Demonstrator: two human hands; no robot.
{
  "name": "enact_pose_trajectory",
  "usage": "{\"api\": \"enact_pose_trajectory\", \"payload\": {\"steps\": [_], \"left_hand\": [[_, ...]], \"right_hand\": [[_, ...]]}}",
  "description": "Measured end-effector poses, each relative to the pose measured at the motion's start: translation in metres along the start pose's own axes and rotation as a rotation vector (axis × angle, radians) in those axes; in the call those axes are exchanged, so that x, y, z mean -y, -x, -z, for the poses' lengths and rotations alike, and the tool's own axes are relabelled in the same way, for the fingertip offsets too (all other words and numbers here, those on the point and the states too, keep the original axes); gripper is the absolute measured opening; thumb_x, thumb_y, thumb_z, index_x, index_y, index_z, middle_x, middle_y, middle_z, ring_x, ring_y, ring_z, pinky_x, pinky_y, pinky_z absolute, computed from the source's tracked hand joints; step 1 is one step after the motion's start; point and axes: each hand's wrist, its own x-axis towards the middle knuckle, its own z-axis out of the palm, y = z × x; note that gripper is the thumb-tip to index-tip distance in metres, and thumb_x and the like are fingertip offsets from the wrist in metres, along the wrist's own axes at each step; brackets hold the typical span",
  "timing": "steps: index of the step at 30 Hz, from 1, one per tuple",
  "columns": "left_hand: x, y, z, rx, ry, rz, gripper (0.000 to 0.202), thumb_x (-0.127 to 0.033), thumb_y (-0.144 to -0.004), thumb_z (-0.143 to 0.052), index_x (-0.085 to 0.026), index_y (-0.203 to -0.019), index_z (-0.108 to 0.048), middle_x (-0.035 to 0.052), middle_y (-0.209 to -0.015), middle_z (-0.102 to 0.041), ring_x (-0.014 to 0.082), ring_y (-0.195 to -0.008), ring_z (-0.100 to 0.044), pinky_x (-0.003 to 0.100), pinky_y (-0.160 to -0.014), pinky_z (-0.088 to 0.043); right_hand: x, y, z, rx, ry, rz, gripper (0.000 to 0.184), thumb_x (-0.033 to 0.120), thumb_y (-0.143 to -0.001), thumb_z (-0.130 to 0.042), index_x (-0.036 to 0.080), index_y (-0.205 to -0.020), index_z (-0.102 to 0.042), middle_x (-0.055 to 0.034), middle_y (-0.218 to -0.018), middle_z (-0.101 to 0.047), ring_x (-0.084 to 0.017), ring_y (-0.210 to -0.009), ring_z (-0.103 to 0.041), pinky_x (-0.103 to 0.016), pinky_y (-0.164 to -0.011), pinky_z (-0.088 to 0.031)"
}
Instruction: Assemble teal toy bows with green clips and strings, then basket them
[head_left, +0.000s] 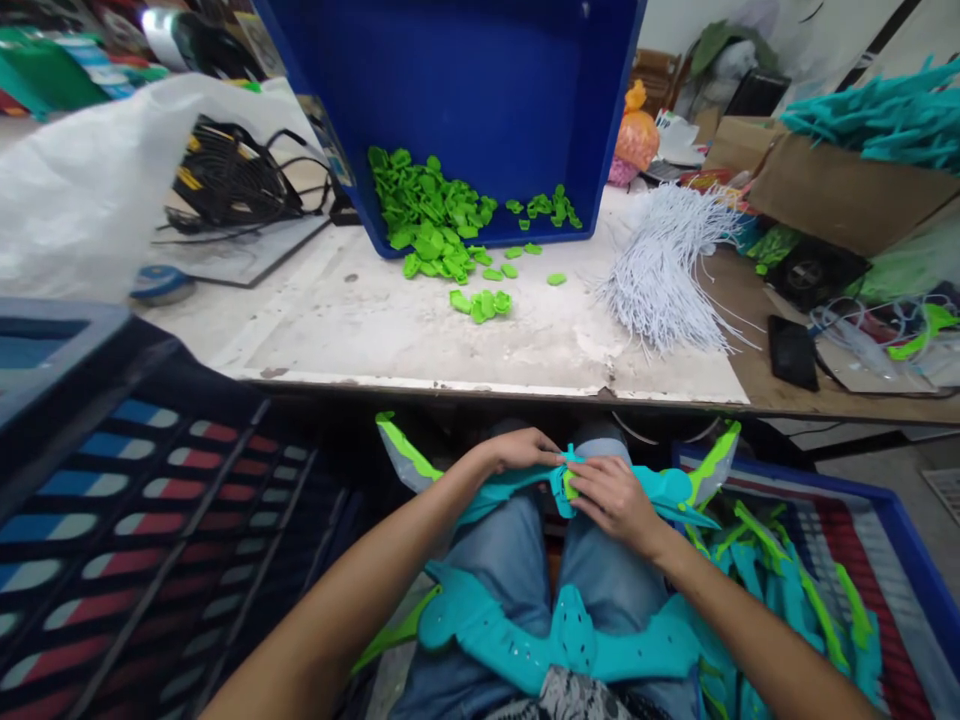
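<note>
Over my lap, both hands hold a teal plastic toy bow (675,488) with lime green tips. My left hand (517,449) grips it left of its middle, fingers curled round the teal arm. My right hand (613,497) is closed over the centre and pinches a small green piece (570,485) against it. A second teal bow (562,632) lies across my thighs nearer my body. Small green plastic pieces (431,215) spill from a tipped blue bin (480,90) onto the white table (450,340), with a little cluster (480,303) nearest me.
A bundle of white cords (667,270) lies right of the green pieces. A blue crate (892,560) at my right holds several more teal bows. Dark stacked crates (112,520) stand at my left. A fan (225,175), a white bag (90,180), cardboard boxes and a black phone (793,352) crowd the table.
</note>
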Motion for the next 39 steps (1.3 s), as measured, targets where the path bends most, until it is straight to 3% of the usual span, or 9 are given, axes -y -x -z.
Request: {"api": "enact_pose_trajectory", "payload": {"steps": [7,10,14,16,20,26,31,35,39], "left_hand": [[0.003,-0.002,-0.001,-0.01,-0.033,-0.037,0.06,-0.061,-0.065,-0.068,-0.011,-0.098,-0.07,0.0035,-0.08,-0.068,0.0181,-0.073,-0.057,0.028,-0.071,-0.043],[0.002,0.001,0.0,0.004,-0.118,-0.105,0.056,-0.056,-0.067,-0.068,-0.012,-0.101,-0.069,0.0033,-0.085,-0.067,0.0178,-0.079,-0.056,0.026,-0.074,-0.042],[0.002,0.001,-0.003,-0.062,-0.284,-0.123,0.056,-0.062,-0.066,-0.065,-0.01,-0.087,-0.069,0.0011,-0.069,-0.059,0.0148,-0.067,-0.05,0.023,-0.061,-0.036],[0.003,0.0,-0.005,-0.097,-0.326,-0.128,0.059,-0.065,-0.066,-0.062,-0.009,-0.082,-0.069,-0.0006,-0.063,-0.054,0.0134,-0.063,-0.046,0.023,-0.057,-0.033],[0.006,-0.002,-0.007,-0.12,-0.366,-0.13,0.058,-0.066,-0.067,-0.06,-0.01,-0.08,-0.067,-0.0016,-0.06,-0.052,0.0129,-0.06,-0.045,0.023,-0.055,-0.032],[0.008,0.0,-0.008,-0.154,-0.419,-0.133,0.057,-0.063,-0.068,-0.058,-0.009,-0.08,-0.067,0.0005,-0.061,-0.055,0.0144,-0.061,-0.048,0.023,-0.055,-0.034],[0.007,0.001,-0.008,-0.121,-0.398,-0.126,0.059,-0.065,-0.07,-0.056,-0.009,-0.086,-0.068,0.0003,-0.066,-0.057,0.0146,-0.064,-0.049,0.022,-0.058,-0.035],[0.007,-0.002,-0.006,-0.084,-0.422,-0.144,0.062,-0.067,-0.069,-0.056,-0.009,-0.087,-0.067,0.0,-0.069,-0.056,0.0145,-0.066,-0.048,0.022,-0.059,-0.034],[0.007,-0.002,-0.007,-0.092,-0.419,-0.147,0.062,-0.068,-0.068,-0.057,-0.009,-0.086,-0.067,-0.0003,-0.069,-0.056,0.0144,-0.066,-0.048,0.022,-0.059,-0.034]], "right_hand": [[0.0,0.012,-0.022,-0.109,0.004,-0.061,0.02,0.027,-0.095,-0.051,0.022,-0.108,-0.065,-0.0066,-0.114,-0.067,-0.026,-0.11,-0.055,-0.044,-0.085,-0.042],[0.003,0.012,-0.023,-0.114,-0.033,-0.166,0.017,0.029,-0.092,-0.056,0.023,-0.104,-0.066,-0.0057,-0.114,-0.067,-0.027,-0.107,-0.055,-0.046,-0.088,-0.041],[0.005,0.009,-0.022,-0.066,-0.126,-0.365,0.01,0.032,-0.085,-0.065,0.024,-0.091,-0.066,-0.0074,-0.115,-0.063,-0.027,-0.107,-0.055,-0.044,-0.088,-0.043],[0.003,0.007,-0.022,-0.027,-0.171,-0.452,0.018,0.032,-0.08,-0.07,0.023,-0.094,-0.064,-0.0078,-0.115,-0.062,-0.027,-0.109,-0.055,-0.043,-0.088,-0.043],[-0.003,0.001,-0.022,0.067,-0.187,-0.545,0.052,0.036,-0.075,-0.073,0.022,-0.121,-0.053,-0.0091,-0.117,-0.062,-0.028,-0.109,-0.056,-0.045,-0.092,-0.041],[-0.005,0.0,-0.021,0.197,-0.033,-0.424,0.064,0.04,-0.08,-0.068,0.019,-0.136,-0.044,-0.0128,-0.122,-0.06,-0.031,-0.11,-0.055,-0.046,-0.091,-0.041],[-0.009,0.012,-0.022,0.108,-0.01,-0.221,0.045,0.041,-0.09,-0.056,0.021,-0.13,-0.051,-0.0128,-0.13,-0.056,-0.028,-0.113,-0.054,-0.044,-0.091,-0.039],[-0.012,0.016,-0.024,0.037,-0.038,-0.245,0.035,0.041,-0.09,-0.056,0.021,-0.119,-0.058,-0.0119,-0.126,-0.059,-0.027,-0.112,-0.055,-0.044,-0.091,-0.04],[-0.011,0.012,-0.022,0.052,-0.06,-0.239,0.031,0.036,-0.087,-0.06,0.018,-0.112,-0.059,-0.0135,-0.122,-0.06,-0.027,-0.111,-0.056,-0.043,-0.091,-0.042]]}}
